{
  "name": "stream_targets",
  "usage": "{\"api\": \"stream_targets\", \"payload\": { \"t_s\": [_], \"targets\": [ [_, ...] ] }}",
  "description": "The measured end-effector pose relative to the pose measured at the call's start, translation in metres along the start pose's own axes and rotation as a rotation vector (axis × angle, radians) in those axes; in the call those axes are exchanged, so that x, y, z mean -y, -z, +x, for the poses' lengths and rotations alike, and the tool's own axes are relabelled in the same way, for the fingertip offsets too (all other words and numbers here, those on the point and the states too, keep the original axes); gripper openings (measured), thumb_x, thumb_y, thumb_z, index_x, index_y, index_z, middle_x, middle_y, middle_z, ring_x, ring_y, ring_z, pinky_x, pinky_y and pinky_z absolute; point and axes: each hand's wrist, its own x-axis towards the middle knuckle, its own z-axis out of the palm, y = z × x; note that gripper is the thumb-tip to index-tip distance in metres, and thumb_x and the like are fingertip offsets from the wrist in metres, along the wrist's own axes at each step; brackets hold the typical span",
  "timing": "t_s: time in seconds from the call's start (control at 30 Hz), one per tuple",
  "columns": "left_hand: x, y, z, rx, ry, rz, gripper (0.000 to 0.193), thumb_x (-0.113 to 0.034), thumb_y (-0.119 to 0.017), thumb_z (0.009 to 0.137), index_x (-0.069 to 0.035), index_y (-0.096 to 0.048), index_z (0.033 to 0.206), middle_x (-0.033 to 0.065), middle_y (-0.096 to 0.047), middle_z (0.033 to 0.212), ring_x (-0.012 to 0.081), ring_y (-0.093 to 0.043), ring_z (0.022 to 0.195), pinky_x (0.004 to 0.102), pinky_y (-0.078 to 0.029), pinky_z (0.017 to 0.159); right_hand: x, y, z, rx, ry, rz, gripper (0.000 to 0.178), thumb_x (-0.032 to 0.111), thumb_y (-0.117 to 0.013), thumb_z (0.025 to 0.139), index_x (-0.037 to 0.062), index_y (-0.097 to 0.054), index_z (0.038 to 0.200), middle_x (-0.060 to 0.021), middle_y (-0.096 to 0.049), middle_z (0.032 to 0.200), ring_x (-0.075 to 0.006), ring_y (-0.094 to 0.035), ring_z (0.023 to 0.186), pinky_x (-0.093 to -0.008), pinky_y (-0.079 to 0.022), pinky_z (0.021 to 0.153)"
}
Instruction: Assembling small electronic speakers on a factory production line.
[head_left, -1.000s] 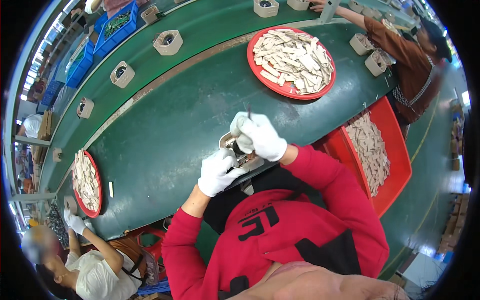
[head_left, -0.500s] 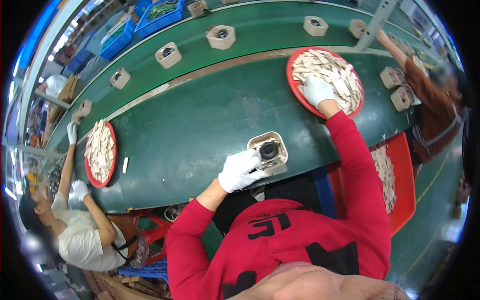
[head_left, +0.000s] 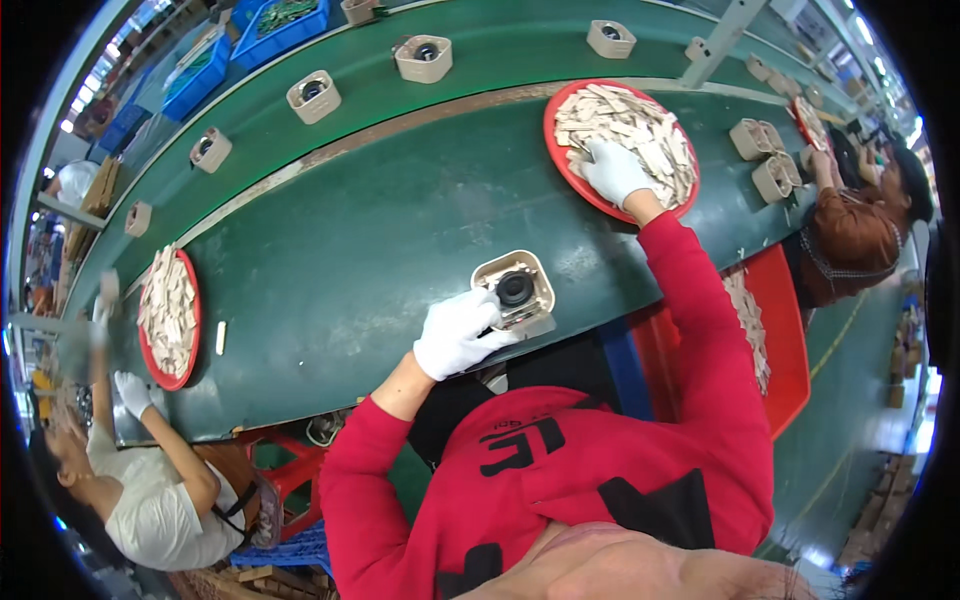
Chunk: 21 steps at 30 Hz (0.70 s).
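A beige plastic housing [head_left: 541, 268], shaped like an open box with a round black speaker [head_left: 515, 288] inside, rests near the belt's front edge. My left hand [head_left: 458, 333], in a white glove, grips its left near side. Farther off to the right, a red basin [head_left: 553, 128] is heaped with pale beige strips [head_left: 640, 125]. My gloved right hand [head_left: 615, 172] is in the basin's left near part, fingers bent down against the strips. Its fingertips are partly hidden, so what they pinch cannot be made out.
Similar housings [head_left: 424, 60] stand in a row on the far green belt [head_left: 365, 95]. Another red basin of strips [head_left: 198, 330] stands at left, beside a loose strip [head_left: 221, 338]. Co-workers sit on both sides. A red bin [head_left: 790, 350] is beside my right arm.
The whole view has shifted slightly, moving things left and up. My left hand keeps its grip on the housing; my right hand stays among the strips. The left co-worker's far hand has moved.
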Motion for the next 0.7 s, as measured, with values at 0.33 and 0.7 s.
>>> {"api": "stream_targets", "payload": {
  "t_s": [0.33,0.7],
  "targets": [
    [-0.002,-0.003,0.000,0.029,0.034,-0.014,0.032,-0.025,-0.083,0.071,-0.010,-0.055,0.073,0.0053,-0.060,0.081,0.0256,-0.060,0.066,0.0349,-0.049,0.057,0.014,0.033,0.006,0.272,-0.080,-0.065,0.029,0.024,-0.054,0.090,0.0013,-0.070,0.097,-0.0235,-0.070,0.089,-0.0384,-0.069,0.086,-0.0459,-0.053,0.079],
    [-0.001,-0.004,0.000,0.028,0.023,0.019,0.032,-0.025,-0.083,0.072,-0.010,-0.054,0.073,0.0055,-0.060,0.081,0.0257,-0.061,0.067,0.0349,-0.049,0.057,0.003,0.017,0.003,0.127,0.020,-0.105,0.024,0.017,-0.059,0.088,0.0003,-0.066,0.103,-0.0246,-0.069,0.091,-0.0383,-0.069,0.091,-0.0468,-0.053,0.080]
  ]
}}
